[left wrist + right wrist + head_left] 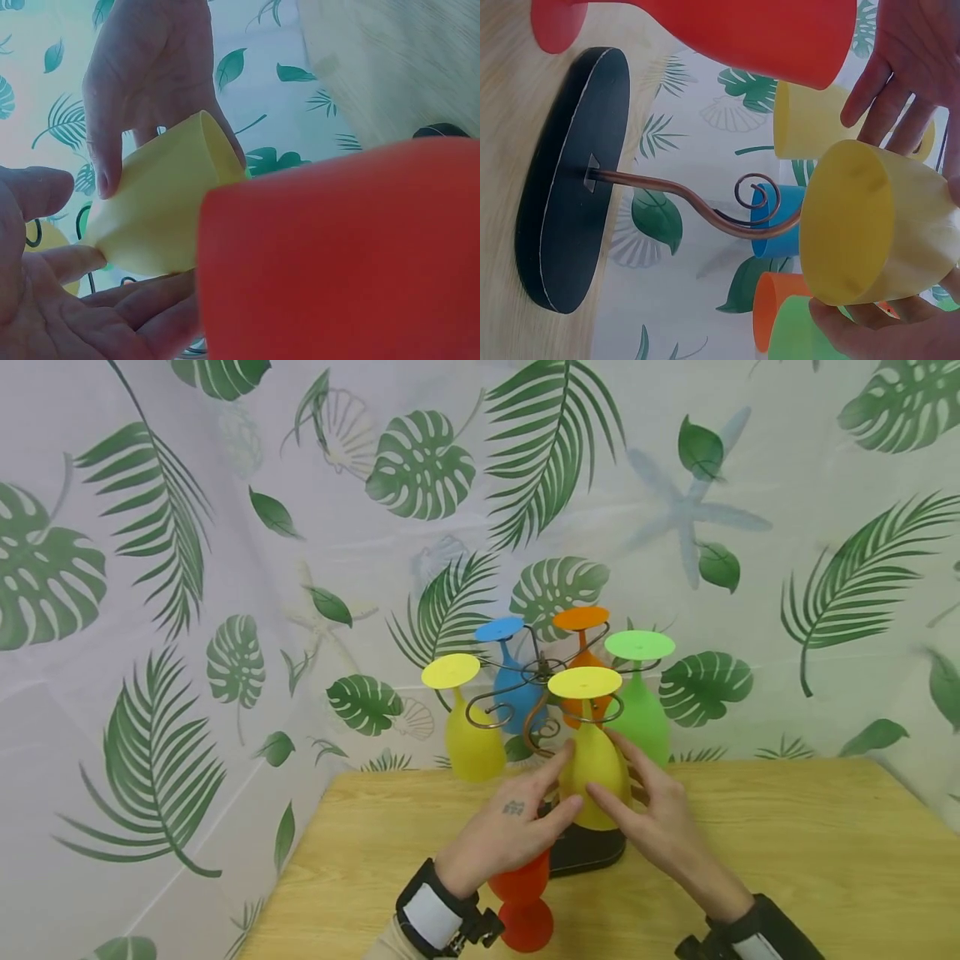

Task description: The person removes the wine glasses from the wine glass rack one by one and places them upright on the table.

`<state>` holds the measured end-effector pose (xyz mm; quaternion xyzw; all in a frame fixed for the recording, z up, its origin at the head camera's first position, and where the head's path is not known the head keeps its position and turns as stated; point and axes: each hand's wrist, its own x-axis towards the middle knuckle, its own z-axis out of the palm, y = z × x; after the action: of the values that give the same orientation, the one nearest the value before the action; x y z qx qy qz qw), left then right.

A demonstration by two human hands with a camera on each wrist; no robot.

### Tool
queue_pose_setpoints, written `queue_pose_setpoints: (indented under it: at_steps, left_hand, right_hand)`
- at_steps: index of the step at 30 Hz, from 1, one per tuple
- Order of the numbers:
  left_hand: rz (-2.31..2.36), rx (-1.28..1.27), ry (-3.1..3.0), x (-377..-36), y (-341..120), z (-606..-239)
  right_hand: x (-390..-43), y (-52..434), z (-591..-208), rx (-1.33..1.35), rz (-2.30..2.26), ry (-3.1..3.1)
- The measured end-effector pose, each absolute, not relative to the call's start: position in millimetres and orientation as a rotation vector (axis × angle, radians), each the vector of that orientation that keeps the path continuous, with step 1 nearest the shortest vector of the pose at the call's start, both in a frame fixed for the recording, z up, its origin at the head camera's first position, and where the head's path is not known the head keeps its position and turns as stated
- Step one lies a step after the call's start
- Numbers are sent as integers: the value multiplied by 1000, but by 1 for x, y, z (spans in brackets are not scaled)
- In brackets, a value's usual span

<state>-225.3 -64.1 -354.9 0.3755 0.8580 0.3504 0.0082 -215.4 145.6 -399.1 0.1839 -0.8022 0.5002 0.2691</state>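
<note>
Since this yellow goblet (pixel 592 760) hangs upside down from the wire rack (pixel 536 681), right between my palms, I've got my left hand (pixel 517 827) and right hand (pixel 652 814) cupping the bowl with fingers mostly straight, not clamped. It looks like light, smooth plastic, probably a bit slippery. I'd say grab the bowl's widest part, not the skinny stem.

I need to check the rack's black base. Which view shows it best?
The right wrist view: the black base shows nearly whole, with the copper stem rising from it. The head view shows only an edge behind the hands; the left wrist view, a sliver.
</note>
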Motion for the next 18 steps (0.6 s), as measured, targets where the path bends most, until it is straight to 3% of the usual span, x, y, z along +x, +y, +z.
queue_pose_setpoints:
  at_steps: [18]
  left_hand:
    - [1057, 1239, 2682, -223, -46, -352]
  right_hand:
    - [-205, 162, -404, 451, 1316, -2115]
